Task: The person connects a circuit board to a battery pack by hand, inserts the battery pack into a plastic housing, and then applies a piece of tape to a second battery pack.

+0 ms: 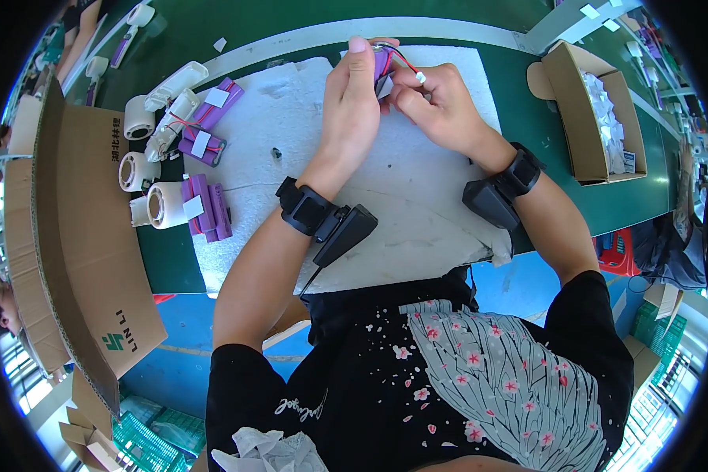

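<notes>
Over the far part of the white foam sheet [370, 212], my left hand [348, 110] grips a purple battery pack [381, 63], thumb on top and fingers behind it. A red and a black wire curve out of the pack to a small white plug [421, 78], which lies against the fingers of my right hand [442, 110]. That hand is closed, its thumb and finger at the edge of a whitish label [384, 86] on the pack. My fingers hide what sits in the pinch. Each wrist carries a black strapped device.
Left on the green table lie more purple packs [204, 206] with white labels and several white cylindrical housings [166, 204]. A large cardboard box [86, 236] borders the left side. At right stands an open carton [566, 118] with white pieces inside. A pale rail [417, 30] crosses behind.
</notes>
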{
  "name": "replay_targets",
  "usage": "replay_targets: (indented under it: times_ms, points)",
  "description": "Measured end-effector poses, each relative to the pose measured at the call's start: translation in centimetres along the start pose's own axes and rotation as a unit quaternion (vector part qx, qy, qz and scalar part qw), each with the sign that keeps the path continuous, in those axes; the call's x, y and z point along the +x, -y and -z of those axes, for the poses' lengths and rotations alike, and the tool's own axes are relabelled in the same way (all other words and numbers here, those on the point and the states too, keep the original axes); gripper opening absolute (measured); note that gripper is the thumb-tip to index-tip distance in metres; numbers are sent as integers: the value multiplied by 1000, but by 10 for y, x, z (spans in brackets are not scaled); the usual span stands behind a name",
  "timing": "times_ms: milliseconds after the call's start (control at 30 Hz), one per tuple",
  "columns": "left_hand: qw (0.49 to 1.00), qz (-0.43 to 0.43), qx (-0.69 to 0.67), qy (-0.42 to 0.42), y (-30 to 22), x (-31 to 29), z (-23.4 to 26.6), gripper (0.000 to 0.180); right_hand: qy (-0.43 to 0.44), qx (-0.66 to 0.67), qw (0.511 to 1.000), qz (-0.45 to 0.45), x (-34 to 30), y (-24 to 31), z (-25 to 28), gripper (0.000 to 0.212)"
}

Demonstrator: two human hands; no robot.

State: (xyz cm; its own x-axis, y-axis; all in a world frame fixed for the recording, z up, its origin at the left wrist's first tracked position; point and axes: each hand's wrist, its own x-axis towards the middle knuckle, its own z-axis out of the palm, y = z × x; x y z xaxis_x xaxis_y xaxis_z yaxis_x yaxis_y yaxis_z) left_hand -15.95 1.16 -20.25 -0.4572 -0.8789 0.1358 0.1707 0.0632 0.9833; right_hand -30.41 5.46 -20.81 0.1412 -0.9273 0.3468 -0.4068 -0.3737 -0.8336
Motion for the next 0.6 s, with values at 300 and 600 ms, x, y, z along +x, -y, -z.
replay_targets:
  times_ms: [300,600]
  points:
    - [1000,-13,-12,-18,0,1,2,60,-10,-7,1000,-5,1,5,0,17]
    - [993,26,-117,8,-4,1,4,37,-39,-30,998,-32,1,2,2,19]
